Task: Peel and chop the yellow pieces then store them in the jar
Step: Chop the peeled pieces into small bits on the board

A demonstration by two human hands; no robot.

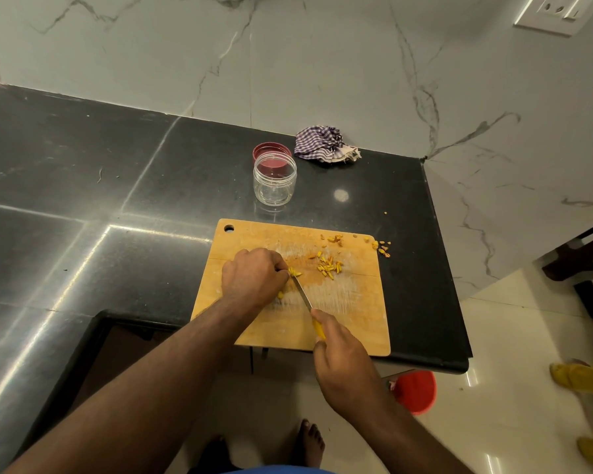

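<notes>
**2 hands busy on the board, jar waiting empty**

2 hands are working over the wooden cutting board point(350, 302) on the dark counter point(83, 186). The left hand point(252, 280) is curling down over a yellow piece point(294, 272), fingertips pinning it just beside the blade. The right hand point(339, 350) is wrapping around the yellow handle of the knife point(303, 295), whose tip is touching the piece.

More chopped bits point(329, 265) are lying scattered near the middle of the board, with a few scraps point(381, 248) spilling off its far right corner. The clear jar point(274, 179) is standing open and empty beyond the board, its red lid point(271, 150) just behind it and a checked cloth point(320, 145) nearby.

These pieces are looking small, light and firm, probably slick where cut, so they are likely rolling easily. Pinching from the sides, well back from the edge, seems the safest hold. For the jar, scooping a heap together should beat picking bits up 1 by 1.
</notes>
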